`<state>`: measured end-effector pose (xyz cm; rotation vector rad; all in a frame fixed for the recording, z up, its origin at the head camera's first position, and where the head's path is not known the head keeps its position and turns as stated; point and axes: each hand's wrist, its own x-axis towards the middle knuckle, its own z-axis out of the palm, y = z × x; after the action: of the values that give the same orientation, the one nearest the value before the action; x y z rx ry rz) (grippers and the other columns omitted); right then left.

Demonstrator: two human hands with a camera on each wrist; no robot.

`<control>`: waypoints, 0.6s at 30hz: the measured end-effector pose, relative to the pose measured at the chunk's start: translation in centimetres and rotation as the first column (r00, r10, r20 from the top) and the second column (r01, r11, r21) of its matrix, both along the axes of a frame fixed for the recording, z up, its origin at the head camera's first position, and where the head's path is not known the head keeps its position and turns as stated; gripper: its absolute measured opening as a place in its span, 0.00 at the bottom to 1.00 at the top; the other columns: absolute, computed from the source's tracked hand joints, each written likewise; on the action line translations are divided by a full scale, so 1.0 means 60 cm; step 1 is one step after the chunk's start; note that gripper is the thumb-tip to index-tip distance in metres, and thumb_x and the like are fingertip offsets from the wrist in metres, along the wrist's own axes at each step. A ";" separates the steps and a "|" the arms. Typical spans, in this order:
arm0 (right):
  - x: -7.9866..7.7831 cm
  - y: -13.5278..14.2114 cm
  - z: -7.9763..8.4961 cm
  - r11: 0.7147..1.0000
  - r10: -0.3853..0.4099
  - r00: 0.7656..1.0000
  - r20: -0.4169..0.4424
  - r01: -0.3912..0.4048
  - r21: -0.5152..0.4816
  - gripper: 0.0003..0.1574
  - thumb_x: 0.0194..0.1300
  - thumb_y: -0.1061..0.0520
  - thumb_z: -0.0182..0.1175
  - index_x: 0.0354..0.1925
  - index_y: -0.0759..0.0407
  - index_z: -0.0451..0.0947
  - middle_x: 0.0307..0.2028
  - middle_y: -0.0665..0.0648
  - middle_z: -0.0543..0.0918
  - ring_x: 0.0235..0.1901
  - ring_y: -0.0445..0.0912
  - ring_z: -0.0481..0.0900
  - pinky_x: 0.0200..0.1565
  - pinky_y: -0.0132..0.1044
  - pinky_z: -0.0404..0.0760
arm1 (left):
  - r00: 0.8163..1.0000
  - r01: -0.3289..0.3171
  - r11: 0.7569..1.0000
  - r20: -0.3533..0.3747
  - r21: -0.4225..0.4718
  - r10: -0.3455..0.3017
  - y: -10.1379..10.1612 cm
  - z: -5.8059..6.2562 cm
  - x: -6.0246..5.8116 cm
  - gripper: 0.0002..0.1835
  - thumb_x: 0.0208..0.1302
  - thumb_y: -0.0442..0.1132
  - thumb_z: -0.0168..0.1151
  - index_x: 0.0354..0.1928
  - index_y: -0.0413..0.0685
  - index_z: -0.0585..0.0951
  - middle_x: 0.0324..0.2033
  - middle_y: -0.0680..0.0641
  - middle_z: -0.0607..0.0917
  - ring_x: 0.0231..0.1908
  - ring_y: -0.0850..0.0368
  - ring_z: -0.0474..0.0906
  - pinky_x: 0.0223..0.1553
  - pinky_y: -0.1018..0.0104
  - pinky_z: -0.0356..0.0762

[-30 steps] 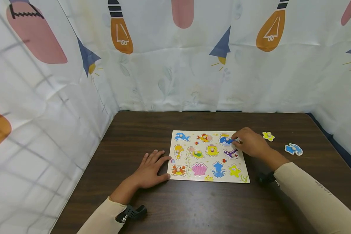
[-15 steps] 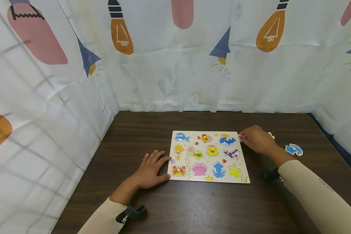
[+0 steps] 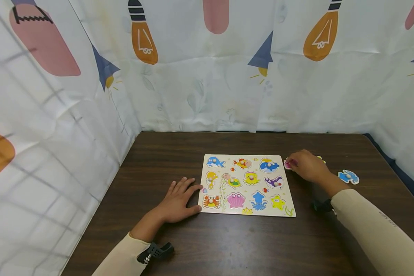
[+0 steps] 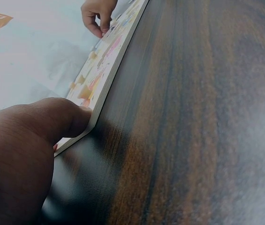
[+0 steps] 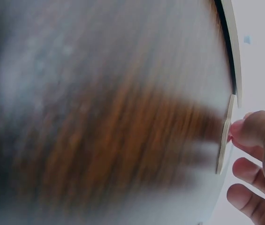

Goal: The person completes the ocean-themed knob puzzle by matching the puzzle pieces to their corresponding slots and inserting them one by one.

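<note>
A pegged wooden puzzle board (image 3: 227,212) with sea-animal pictures lies on the brown table. My left hand (image 3: 178,201) rests flat beside its left edge, fingers spread. The left thumb (image 4: 62,117) presses on the board's near corner in the left wrist view. Just past the board's upper right corner, my right hand (image 3: 307,165) pinches a pink puzzle piece (image 3: 287,165), its outline partly hidden by the fingers. In the right wrist view that piece (image 5: 224,136) shows edge-on, thumb and finger at its middle. A blue whale piece (image 3: 269,166) sits in the board's top right.
A yellow flower-like piece (image 3: 321,158) shows partly behind the right hand. Farther right lies a loose blue piece (image 3: 348,176). A white printed curtain (image 3: 207,99) hangs along the table's back and sides.
My right hand has left the blue whale piece and moved right, off the board, where it now pinches the pink piece. The left hand stays in place.
</note>
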<state>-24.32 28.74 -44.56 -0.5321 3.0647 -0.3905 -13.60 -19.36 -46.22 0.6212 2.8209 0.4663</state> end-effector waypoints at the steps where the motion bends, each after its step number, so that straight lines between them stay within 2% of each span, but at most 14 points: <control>1: 0.001 0.002 0.001 1.000 -0.010 1.000 0.004 0.010 -0.003 0.13 0.64 0.60 0.70 0.48 0.60 0.87 0.44 0.60 0.86 0.48 0.57 0.78 0.48 0.62 0.81 | 1.000 0.000 1.000 0.000 0.000 0.000 0.000 0.000 0.000 0.38 0.69 0.65 0.59 0.77 0.66 0.64 0.79 0.46 0.55 0.79 0.42 0.42 0.74 0.37 0.33; 8: 0.014 0.012 0.005 0.999 -0.034 0.999 -0.003 0.034 0.010 0.11 0.65 0.57 0.69 0.46 0.57 0.88 0.41 0.57 0.86 0.42 0.54 0.78 0.41 0.61 0.82 | 1.000 0.004 1.000 -0.005 -0.008 -0.004 0.000 -0.001 -0.001 0.37 0.69 0.64 0.59 0.77 0.66 0.64 0.79 0.46 0.55 0.79 0.42 0.42 0.74 0.36 0.33; 14: 0.033 0.009 0.015 1.000 -0.014 1.000 -0.021 0.014 0.016 0.12 0.65 0.54 0.70 0.45 0.56 0.88 0.37 0.53 0.84 0.40 0.52 0.76 0.34 0.53 0.81 | 1.000 0.002 1.000 -0.001 0.011 -0.002 0.000 0.001 0.000 0.37 0.68 0.64 0.60 0.76 0.65 0.66 0.78 0.45 0.56 0.79 0.41 0.42 0.74 0.36 0.33; 18: 0.046 0.000 0.024 1.000 0.010 1.000 -0.030 -0.010 0.008 0.12 0.64 0.53 0.71 0.45 0.55 0.89 0.35 0.51 0.83 0.39 0.51 0.75 0.31 0.47 0.78 | 1.000 0.000 0.999 -0.006 0.039 0.000 -0.002 -0.007 -0.002 0.38 0.67 0.64 0.60 0.77 0.65 0.65 0.79 0.45 0.56 0.79 0.41 0.42 0.74 0.36 0.32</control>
<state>-21.54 28.76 -43.12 -0.5576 3.0897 -0.3730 -13.72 -19.49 -46.62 0.6309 2.8236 0.5212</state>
